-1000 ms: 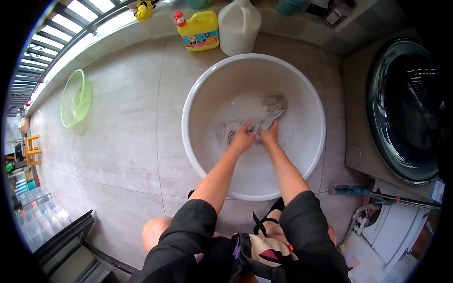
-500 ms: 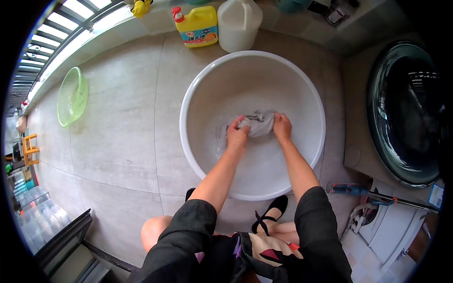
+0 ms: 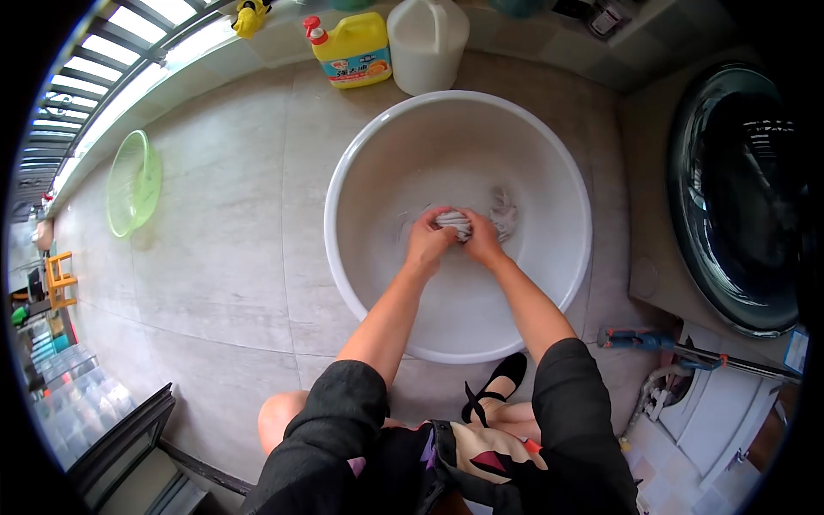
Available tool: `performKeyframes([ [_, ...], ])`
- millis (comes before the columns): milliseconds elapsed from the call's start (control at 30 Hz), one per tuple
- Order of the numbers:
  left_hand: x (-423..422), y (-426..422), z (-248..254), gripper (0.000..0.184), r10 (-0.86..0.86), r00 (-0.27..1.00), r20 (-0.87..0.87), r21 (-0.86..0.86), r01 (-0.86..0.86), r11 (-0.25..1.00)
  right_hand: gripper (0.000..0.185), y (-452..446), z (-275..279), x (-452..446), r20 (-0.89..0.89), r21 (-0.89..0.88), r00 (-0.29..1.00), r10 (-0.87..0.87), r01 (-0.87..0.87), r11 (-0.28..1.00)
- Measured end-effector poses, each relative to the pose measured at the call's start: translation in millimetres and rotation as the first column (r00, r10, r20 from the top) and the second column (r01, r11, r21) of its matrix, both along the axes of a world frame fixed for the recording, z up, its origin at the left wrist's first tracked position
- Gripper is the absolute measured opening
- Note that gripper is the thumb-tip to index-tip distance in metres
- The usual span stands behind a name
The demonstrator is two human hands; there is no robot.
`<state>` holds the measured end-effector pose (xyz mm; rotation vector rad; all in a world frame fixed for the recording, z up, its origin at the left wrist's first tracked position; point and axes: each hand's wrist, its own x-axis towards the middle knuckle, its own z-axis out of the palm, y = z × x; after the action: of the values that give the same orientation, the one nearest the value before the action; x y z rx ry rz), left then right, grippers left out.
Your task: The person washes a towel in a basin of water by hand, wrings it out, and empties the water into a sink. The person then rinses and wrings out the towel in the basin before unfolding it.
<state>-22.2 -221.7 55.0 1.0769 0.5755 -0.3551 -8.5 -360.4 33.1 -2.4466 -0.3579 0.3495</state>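
Observation:
A wet grey cloth (image 3: 453, 225) is bunched between my two hands, low inside a large white basin (image 3: 340, 257). My left hand (image 3: 429, 238) is closed round its left side. On the other side my right hand (image 3: 481, 235) grips it, close to the left hand. A loose part of the cloth trails to the right past my right hand, in shallow water at the basin's bottom. The fingers hide part of the bunched cloth.
Beyond the basin stand a yellow detergent bottle (image 3: 354, 53) and a white jug (image 3: 427, 47). A green basket (image 3: 135, 184) is on the floor at left. The dark round door (image 3: 738, 197) of a machine is at right, above a blue-and-grey stick tool (image 3: 648, 341).
My hands have come closer together; the right one moved left and slightly down. The cloth, earlier stretched between them, is now gathered, with a loose part lying right of my right hand.

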Motion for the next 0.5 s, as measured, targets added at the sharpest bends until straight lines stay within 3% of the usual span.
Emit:
performKeyframes([
  [67, 5.8, 8.1, 21.9, 0.053, -0.041, 0.999, -0.008, -0.066, 0.040, 0.997, 0.044, -6.0, -14.5, 11.7, -0.215, 0.249, 0.943, -0.254, 0.305, 0.919],
  [100, 10.4, 15.1, 39.4, 0.053, 0.002, 1.000, -0.013, -0.006, -0.002, 1.000, 0.044, -9.0, -10.5, 15.5, -0.219, 0.247, 0.942, -0.256, 0.307, 0.919],
  [167, 20.0, 30.9, 37.4, 0.055, 0.032, 0.999, -0.015, 0.142, -0.030, 0.989, 0.031, -15.1, 21.2, 28.6, -0.046, 0.448, 0.967, -0.252, 0.246, 0.860],
  [200, 21.5, 36.6, 25.3, 0.055, 0.032, 0.999, -0.008, 0.139, -0.031, 0.990, 0.031, -15.4, 39.5, 32.5, -0.038, 0.447, 0.967, -0.253, 0.243, 0.861],
  [267, 22.3, 43.8, 7.1, 0.058, -0.199, 0.980, -0.008, 0.494, 0.177, 0.852, 0.030, -13.7, 79.2, 39.1, 0.122, 0.402, 0.980, -0.155, 0.094, 0.911],
  [400, 14.1, 33.5, 5.4, 0.063, -0.343, 0.938, 0.040, 0.570, 0.261, 0.779, 0.031, -15.3, 144.1, 52.0, 0.164, 0.254, 0.985, -0.056, 0.012, 0.967],
  [500, 12.3, 28.5, 18.0, 0.068, -0.420, 0.901, 0.110, 0.679, 0.241, 0.693, 0.032, -15.0, 174.5, 59.3, -0.007, 0.393, 1.000, -0.028, 0.029, 0.919],
])
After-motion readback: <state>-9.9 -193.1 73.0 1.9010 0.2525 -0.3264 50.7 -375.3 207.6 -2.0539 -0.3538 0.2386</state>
